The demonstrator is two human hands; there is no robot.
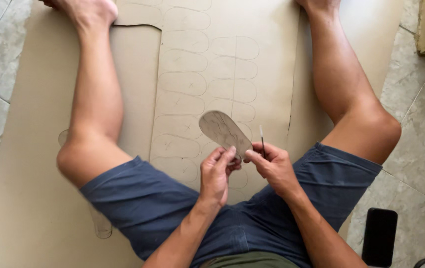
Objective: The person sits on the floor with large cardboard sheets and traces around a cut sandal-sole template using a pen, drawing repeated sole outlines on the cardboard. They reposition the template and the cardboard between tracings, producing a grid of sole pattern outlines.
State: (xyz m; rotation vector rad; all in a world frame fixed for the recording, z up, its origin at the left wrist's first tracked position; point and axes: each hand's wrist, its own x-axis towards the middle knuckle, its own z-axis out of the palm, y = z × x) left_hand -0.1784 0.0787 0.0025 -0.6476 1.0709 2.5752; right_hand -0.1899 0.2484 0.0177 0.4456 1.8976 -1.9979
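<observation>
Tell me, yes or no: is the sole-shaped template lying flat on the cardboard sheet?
No, the template is lifted above the cardboard sheet, pinched by the left hand and right hand.

Home workshop: tiled floor [421, 164], sole-traced cardboard sheet [222, 59].

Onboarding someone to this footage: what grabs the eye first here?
First, the sole-shaped cutout held up at centre frame, pinched at its lower end by the left hand and the right hand, which also holds a thin pen. Behind it, the cardboard sheet on the floor carries rows of traced sole outlines between the person's spread legs. A dark phone lies on the tiles at lower right.
</observation>
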